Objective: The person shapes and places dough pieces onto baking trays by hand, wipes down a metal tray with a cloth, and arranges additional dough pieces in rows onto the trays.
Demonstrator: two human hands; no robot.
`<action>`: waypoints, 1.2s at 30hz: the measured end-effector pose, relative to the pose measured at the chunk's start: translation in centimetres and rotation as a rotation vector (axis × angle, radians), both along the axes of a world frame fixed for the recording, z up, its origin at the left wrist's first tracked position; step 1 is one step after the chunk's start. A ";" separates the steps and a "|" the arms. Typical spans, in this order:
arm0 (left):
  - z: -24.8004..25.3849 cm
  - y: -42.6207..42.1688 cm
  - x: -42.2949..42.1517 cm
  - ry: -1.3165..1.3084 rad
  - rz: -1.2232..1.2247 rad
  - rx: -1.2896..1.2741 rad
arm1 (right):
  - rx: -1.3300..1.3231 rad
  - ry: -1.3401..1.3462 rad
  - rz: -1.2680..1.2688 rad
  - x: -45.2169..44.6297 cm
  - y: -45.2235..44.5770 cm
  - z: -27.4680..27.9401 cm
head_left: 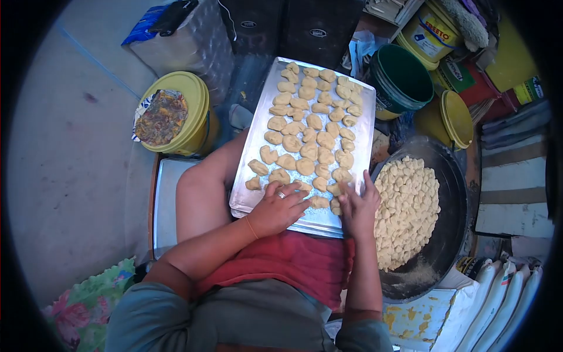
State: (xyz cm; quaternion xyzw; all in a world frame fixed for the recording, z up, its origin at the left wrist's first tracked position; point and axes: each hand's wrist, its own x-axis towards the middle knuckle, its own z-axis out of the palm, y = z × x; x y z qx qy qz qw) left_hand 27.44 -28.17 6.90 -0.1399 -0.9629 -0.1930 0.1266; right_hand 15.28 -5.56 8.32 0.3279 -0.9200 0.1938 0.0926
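A metal tray (249,186) lies across the person's lap, tilted slightly, with rows of flattened dough pieces (309,151) on it. My left hand (278,206), with a ring on one finger, rests over the tray's near end, its fingers spread on or beside dough pieces. At the near right corner of the tray is my right hand (359,204), fingers apart, its fingertips beside a dough piece. To the right of that hand, a wide black basin (453,199) holds a heap of small dough lumps (407,208).
A yellow lidded bucket (202,100) with a patterned packet on top stands at the left. Behind the tray are black boxes (316,33). A green bucket (402,76) and yellow buckets crowd the back right. Another tray (166,202) lies left of the knee.
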 end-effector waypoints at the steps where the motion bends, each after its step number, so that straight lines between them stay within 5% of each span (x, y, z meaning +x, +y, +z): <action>1: 0.0 -0.1 0.0 -0.007 -0.001 0.022 | -0.129 -0.066 -0.035 -0.5 0.0 -0.3; 5: 0.0 -0.3 0.1 0.007 -0.008 0.054 | -0.184 -0.033 -0.077 -4.3 -1.4 0.2; 8: 0.3 -0.7 0.0 0.021 -0.016 0.076 | 0.154 0.028 0.049 -7.1 -1.9 -0.3; 13: 1.1 -1.1 -0.3 0.015 -0.006 0.179 | -0.274 -0.129 -0.074 -11.3 -4.9 0.3; 16: 1.4 -1.4 -0.5 0.014 -0.005 0.199 | 0.000 -0.093 -0.034 -13.8 -5.7 -0.1; 21: 1.5 -2.2 -0.5 -0.010 0.005 0.218 | -0.333 -0.088 -0.118 -18.4 -8.1 -0.8; 25: 1.8 -2.5 -0.6 -0.004 0.012 0.235 | -0.014 0.098 -0.176 -21.0 -9.2 -2.0; 32: 3.0 -6.0 -0.8 0.055 0.176 0.226 | -0.215 0.039 -0.188 -24.6 -10.5 -2.7; 36: 2.9 -8.9 -0.3 0.130 0.303 0.256 | -0.335 -0.061 0.028 -19.9 -11.3 2.3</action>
